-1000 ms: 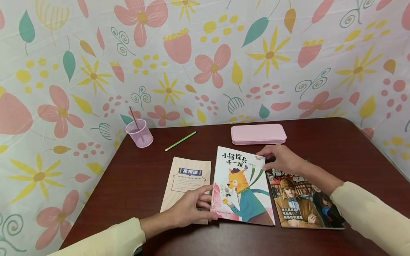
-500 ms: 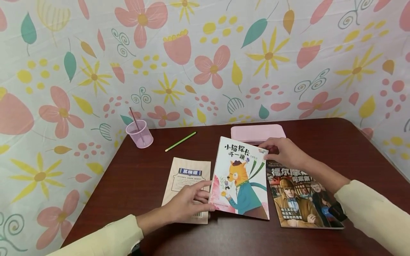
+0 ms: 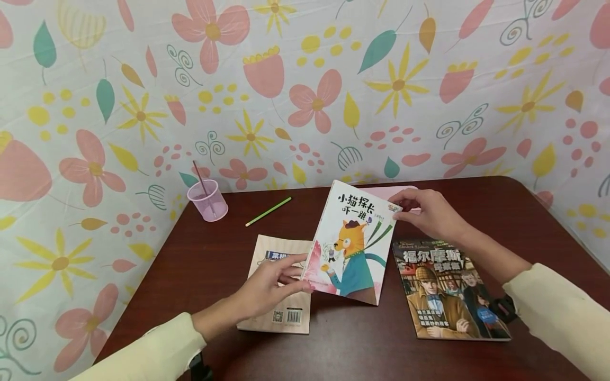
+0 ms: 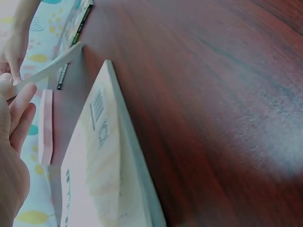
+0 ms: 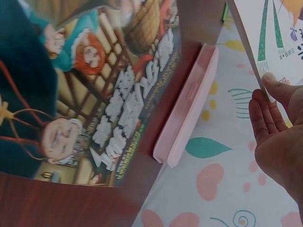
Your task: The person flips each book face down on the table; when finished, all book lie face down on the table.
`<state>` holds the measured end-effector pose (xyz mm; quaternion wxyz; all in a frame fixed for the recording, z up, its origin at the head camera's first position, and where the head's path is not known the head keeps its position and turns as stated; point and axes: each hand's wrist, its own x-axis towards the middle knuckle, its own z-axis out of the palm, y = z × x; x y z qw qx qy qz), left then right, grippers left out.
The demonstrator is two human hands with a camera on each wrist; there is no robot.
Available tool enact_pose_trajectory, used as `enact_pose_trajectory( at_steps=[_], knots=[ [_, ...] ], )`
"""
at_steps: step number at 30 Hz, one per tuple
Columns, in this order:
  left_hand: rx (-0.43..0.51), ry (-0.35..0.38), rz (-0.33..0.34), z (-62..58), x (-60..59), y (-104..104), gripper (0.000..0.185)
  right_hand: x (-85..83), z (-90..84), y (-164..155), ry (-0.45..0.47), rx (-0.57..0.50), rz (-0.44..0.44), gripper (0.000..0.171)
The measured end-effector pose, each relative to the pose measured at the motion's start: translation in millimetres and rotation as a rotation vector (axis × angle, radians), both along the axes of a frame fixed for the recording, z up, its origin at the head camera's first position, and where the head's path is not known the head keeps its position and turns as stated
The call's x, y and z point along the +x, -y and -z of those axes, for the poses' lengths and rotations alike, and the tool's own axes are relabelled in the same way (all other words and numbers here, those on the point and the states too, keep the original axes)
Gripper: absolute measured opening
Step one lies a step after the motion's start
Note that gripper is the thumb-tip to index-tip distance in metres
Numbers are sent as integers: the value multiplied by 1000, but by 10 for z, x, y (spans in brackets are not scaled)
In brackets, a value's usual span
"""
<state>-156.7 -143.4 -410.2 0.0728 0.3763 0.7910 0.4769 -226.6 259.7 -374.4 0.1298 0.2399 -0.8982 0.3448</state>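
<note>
A picture book with a cartoon cat on its white cover (image 3: 355,246) is held tilted above the table between both hands. My left hand (image 3: 267,283) grips its lower left edge, thumb in front and fingers behind. At the upper right corner, my right hand (image 3: 431,214) pinches the book between thumb and fingers, as the right wrist view also shows with the hand (image 5: 284,109) at the cover's corner. Beneath the left hand lies a beige book (image 3: 297,317), partly covered by it. To the right, a dark comic-style book (image 3: 448,301) with a detective on the cover lies flat.
A pink pencil case (image 3: 405,191) at the back is partly hidden by the raised book. A lilac mesh cup (image 3: 208,201) holding a thin stick stands at the back left, with a green pencil (image 3: 268,211) beside it. The dark wooden table (image 3: 362,344) meets a flowered cloth behind.
Both hands have lifted the cat book up and slightly left, tilting it more. Both neighbouring books stay put, and more of the detective cover shows now.
</note>
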Motion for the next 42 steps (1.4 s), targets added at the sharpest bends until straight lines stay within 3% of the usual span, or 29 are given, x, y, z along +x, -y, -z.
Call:
enact_pose_trajectory(
  at_steps=[8,13,20,24,28,35,42],
  knots=[
    [71,-21,-13,-105,-42,34,56,8,-128,20,44,-76,33,21],
    [99,-113,-34,-164,-51,53,53,18,-204,28,95,-157,8,18],
    [154,-275,-139,-234,-27,54,46,29,-266,15,189,-266,1,19],
    [224,-297,-223,-262,16,42,39,25,-284,2,290,-343,32,24],
    [273,-261,-310,-294,61,29,32,32,-294,-14,375,-420,51,26],
    [310,-132,-421,-318,93,5,26,54,-274,-36,485,-602,-9,23],
    [433,20,-453,-323,52,-12,30,43,-239,-2,532,-865,-89,19]
  ],
)
